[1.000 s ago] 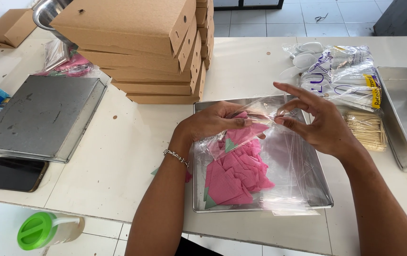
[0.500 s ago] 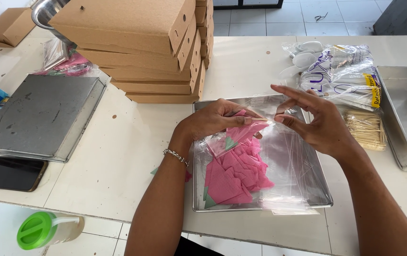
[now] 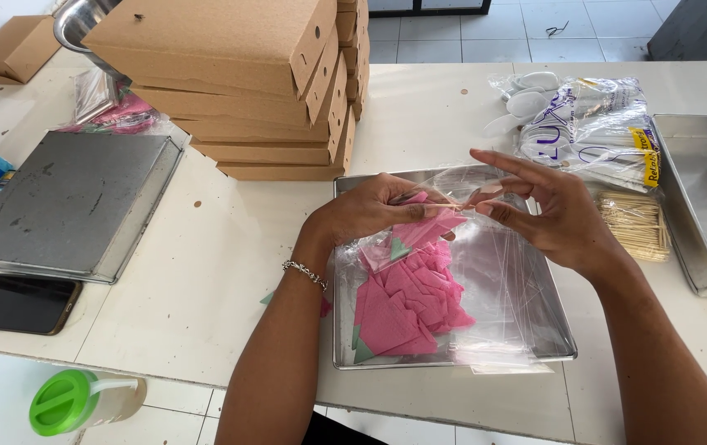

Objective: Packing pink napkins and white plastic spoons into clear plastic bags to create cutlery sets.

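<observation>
Both hands over steel tray (image 3: 563,350): left hand (image 3: 370,210) pinches folded pink napkin (image 3: 427,227); right hand (image 3: 551,214), fingers half-spread, pinches clear bag (image 3: 502,280); barely shifted since earlier.

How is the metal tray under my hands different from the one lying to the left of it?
The tray under the hands sits right way up, rim raised, holding pink folded napkins and clear bags. The tray on the left lies upside down, its flat, scuffed base bare. The first looks shinier, the second duller. Both are rectangular metal trays on the white table.
</observation>
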